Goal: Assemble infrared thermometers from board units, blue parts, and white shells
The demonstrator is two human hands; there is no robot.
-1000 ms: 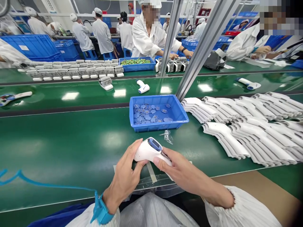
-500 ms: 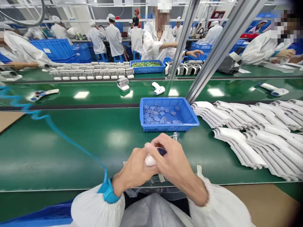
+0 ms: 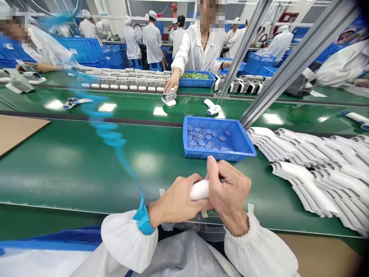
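Both of my hands are closed round a white plastic housing (image 3: 200, 190), above the near edge of the green bench. My left hand (image 3: 181, 198) grips its left side and wears a blue wrist strap (image 3: 143, 219) with a coiled blue cord (image 3: 111, 138). Fingers bent, my right hand (image 3: 230, 188) is pressed on the right end with the thumb up. Most of the housing is hidden by my fingers. Just beyond my hands stands a blue tray (image 3: 220, 155) with many small blue plastic parts (image 3: 201, 135) in it.
Stacked white curved shells (image 3: 308, 181) lie on the right. A metal post (image 3: 296, 63) slants up behind the tray. On the green conveyor (image 3: 138, 109) lies a white handheld thermometer-like device (image 3: 212, 107). Across it, a co-worker's hand (image 3: 172, 82) touches a grey-and-white cuffed device (image 3: 169, 98).
My right hand has turned, its thumb now raised, and the dark oval seen on the housing is hidden. The view has shifted left. The co-worker's arm now reaches to the cuffed device.
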